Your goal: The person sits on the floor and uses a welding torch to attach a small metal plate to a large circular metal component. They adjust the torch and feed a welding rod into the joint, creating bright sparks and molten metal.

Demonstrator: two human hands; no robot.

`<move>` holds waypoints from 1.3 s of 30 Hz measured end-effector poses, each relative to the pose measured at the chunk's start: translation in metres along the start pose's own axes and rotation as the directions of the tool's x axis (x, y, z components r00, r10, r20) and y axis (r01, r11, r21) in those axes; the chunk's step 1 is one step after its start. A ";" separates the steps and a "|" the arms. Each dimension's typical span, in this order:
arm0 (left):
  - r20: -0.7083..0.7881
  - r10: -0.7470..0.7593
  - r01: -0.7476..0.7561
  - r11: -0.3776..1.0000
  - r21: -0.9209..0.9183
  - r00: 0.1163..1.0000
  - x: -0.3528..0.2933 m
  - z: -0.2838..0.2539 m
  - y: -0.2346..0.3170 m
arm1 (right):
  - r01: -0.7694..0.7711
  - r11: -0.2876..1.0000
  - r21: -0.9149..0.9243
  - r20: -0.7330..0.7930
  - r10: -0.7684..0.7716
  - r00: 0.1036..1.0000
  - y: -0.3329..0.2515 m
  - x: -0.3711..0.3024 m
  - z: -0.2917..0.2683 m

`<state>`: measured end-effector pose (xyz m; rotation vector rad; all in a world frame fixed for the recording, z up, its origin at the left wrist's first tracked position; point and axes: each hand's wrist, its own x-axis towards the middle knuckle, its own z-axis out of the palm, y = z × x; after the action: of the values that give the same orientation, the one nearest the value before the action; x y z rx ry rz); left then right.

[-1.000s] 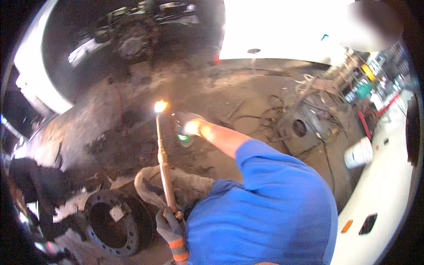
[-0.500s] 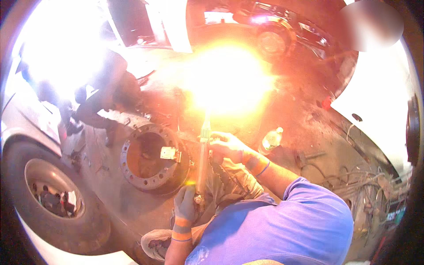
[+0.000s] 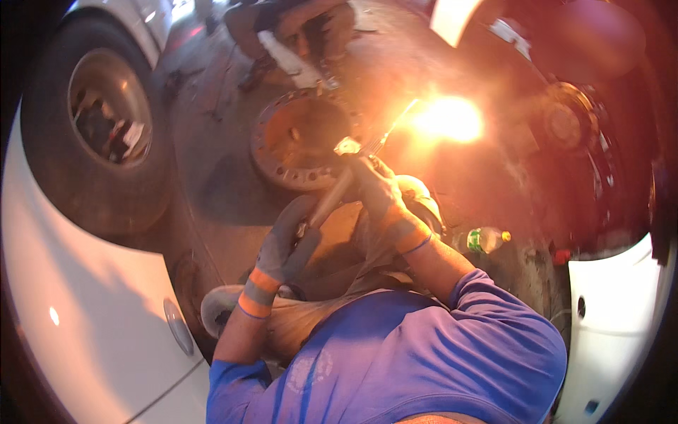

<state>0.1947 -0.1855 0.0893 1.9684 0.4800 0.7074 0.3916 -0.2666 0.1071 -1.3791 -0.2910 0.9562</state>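
A gas torch [image 3: 332,203] slants across in front of me, with a bright orange flame [image 3: 448,119] off its tip at the upper right. My left hand [image 3: 288,237], in a grey glove with an orange cuff, is wrapped round the torch's lower end. Farther up, close to the nozzle, my gloved right hand [image 3: 379,187] is closed on it. Just beyond my hands lies a round metal drum [image 3: 282,174] with holes round its rim. A small shiny metal piece [image 3: 347,146] shows at the drum's right side, partly behind my right hand.
A large wheel [image 3: 145,201] stands at the left above a white vehicle panel [image 3: 85,304]. Another person [image 3: 293,25] crouches beyond the drum. To the right are a clear bottle [image 3: 487,240] lying on the floor and a white panel [image 3: 611,311].
The flame's glare has shrunk, and the torch has swung from nearly upright to a rightward slant. My view has shifted, so the drum appears higher. Both hands keep hold of the torch.
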 end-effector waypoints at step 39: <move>-0.154 -0.565 0.473 0.786 -0.398 0.811 -0.008 0.009 0.008 | 0.492 0.762 -0.421 0.718 -0.053 0.694 0.012 -0.019 -0.026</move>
<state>0.1950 -0.1997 0.0909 1.3190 0.9602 0.6385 0.3926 -0.2992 0.0973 -1.4122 -1.4456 1.1147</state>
